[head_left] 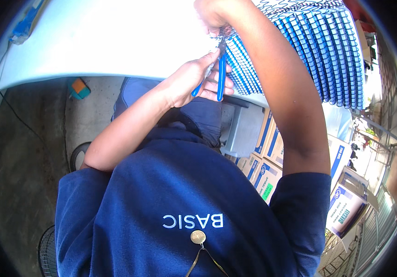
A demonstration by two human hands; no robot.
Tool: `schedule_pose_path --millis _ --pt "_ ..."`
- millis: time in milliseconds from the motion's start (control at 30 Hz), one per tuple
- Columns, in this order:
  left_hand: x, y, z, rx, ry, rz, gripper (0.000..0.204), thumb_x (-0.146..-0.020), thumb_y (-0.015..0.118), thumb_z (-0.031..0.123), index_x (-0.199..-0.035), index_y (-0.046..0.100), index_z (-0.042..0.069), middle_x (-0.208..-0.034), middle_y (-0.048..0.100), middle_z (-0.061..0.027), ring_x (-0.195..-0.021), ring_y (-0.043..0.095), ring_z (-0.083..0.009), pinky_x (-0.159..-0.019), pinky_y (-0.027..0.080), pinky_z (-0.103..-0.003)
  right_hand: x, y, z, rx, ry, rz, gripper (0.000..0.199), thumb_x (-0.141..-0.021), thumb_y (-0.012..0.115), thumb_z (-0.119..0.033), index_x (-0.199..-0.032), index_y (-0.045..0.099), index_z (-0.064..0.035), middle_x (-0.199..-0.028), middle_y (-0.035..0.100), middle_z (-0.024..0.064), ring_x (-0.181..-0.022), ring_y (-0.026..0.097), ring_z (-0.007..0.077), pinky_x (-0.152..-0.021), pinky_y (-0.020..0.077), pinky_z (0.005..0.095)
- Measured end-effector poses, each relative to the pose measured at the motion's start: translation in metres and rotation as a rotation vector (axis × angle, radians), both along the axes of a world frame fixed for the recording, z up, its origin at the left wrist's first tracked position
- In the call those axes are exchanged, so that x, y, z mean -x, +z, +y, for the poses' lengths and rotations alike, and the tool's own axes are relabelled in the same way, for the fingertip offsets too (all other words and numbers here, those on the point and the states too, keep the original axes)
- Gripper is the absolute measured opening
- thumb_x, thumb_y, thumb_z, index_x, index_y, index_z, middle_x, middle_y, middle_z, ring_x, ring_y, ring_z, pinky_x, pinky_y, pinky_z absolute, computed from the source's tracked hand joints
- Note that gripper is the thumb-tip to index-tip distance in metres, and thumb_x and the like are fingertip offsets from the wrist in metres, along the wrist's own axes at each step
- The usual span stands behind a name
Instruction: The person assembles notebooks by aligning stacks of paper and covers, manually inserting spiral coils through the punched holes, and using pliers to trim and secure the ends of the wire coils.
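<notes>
Evidently, plier work on the dark wire is the step in hand: the left hand curls its fingers round the handles of the blue-handled pliers, which stand at the near edge of the white worktop, nose up by the wire. Above it the right hand bends inward; glare and blur hide whether it pinches anything. Blue wire-bound notebooks lie just beside, toward the worktop's right edge. The next move likely calls for a steadied wire and a controlled squeeze.

White table, dark grey floor
</notes>
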State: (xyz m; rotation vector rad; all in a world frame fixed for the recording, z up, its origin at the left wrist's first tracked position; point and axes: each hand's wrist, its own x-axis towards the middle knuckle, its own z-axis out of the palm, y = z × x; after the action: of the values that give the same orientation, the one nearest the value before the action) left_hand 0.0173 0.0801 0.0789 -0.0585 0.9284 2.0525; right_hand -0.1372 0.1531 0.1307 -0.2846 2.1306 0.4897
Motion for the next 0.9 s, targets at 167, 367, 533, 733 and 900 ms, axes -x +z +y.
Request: schedule_pose_path --millis 167,367,533,733,900 --pt "-0.002 -0.01 -0.004 -0.032 -0.052 0.023 0.047 -0.097 0.028 0.05 -0.102 0.048 0.007 -0.074 0.051 -0.0041 -0.062 0.053 -0.0158 -0.057 0.05 -0.032 -0.008 0.012 -0.009 -0.079 0.13 -0.003 0.01 -0.074 0.064 -0.007 -0.08 0.071 -0.0057 -0.078 0.068 0.014 -0.069 0.063 0.0246 -0.066 0.0497 0.0399" --pt "-0.007 -0.006 0.001 0.093 -0.019 0.067 0.051 -0.097 0.028 0.051 -0.106 0.05 0.006 -0.079 0.054 -0.0057 -0.069 0.058 -0.0182 -0.062 0.053 -0.033 -0.006 0.011 -0.022 -0.175 0.119 -0.086 0.013 -0.073 0.064 -0.008 -0.083 0.071 -0.0053 -0.087 0.068 0.0156 -0.076 0.064 0.0262 -0.07 0.0498 0.0402" --pt "-0.007 -0.002 0.001 0.066 -0.015 0.06 0.053 -0.097 0.029 0.052 -0.109 0.051 0.005 -0.083 0.056 -0.0072 -0.075 0.061 -0.0202 -0.065 0.054 -0.033 -0.002 0.005 -0.021 -0.151 0.088 -0.133 0.016 -0.076 0.061 -0.005 -0.088 0.071 -0.0075 -0.09 0.069 0.013 -0.077 0.063 0.026 -0.07 0.0499 0.0399" --pt "-0.004 -0.011 -0.001 -0.023 0.006 -0.015 0.05 -0.097 0.03 0.051 -0.104 0.051 0.006 -0.077 0.054 -0.0059 -0.064 0.058 -0.017 -0.057 0.053 -0.03 -0.012 0.024 -0.025 0.045 0.158 -0.121 0.019 -0.079 0.06 -0.006 -0.093 0.071 -0.0116 -0.093 0.069 0.012 -0.079 0.063 0.0243 -0.072 0.0497 0.0392" --pt "-0.01 -0.005 -0.007 0.008 -0.061 0.012 0.052 -0.097 0.029 0.05 -0.106 0.052 0.004 -0.079 0.058 -0.0081 -0.069 0.062 -0.0198 -0.06 0.053 -0.031 -0.005 0.012 -0.025 -0.266 0.079 -0.158 0.02 -0.08 0.061 -0.014 -0.097 0.069 -0.0079 -0.101 0.067 0.0137 -0.086 0.062 0.0251 -0.078 0.0475 0.0411"
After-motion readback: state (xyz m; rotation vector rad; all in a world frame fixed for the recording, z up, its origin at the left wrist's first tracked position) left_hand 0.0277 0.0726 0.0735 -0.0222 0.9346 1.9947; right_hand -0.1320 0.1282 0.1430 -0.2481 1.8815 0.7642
